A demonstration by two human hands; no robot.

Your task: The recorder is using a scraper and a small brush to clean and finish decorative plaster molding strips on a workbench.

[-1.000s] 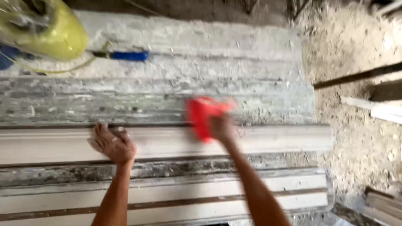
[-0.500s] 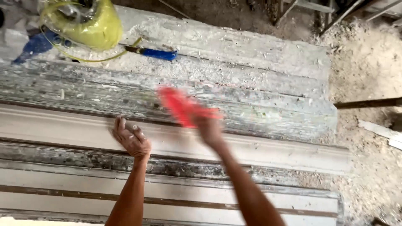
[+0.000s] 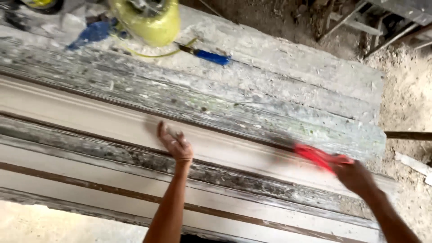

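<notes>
Two hands working on a long white moulding strip.

From the head camera: the left hand (image 3: pixel 176 145) is lying open, fingers pressing flat on the white moulding strip (image 3: pixel 112 123). The strip is running long-ways under both hands, from far left to the right. The right hand (image 3: pixel 357 176) is gripping a red tool (image 3: pixel 317 156), too blurry to name. The red end is pointing left, back toward the left hand, touching the strip's far edge. Beyond the left hand a yellow tub (image 3: pixel 146 20) and a blue-handled tool (image 3: pixel 211 56) are sitting on dusty planks. No labels are showing.
</notes>
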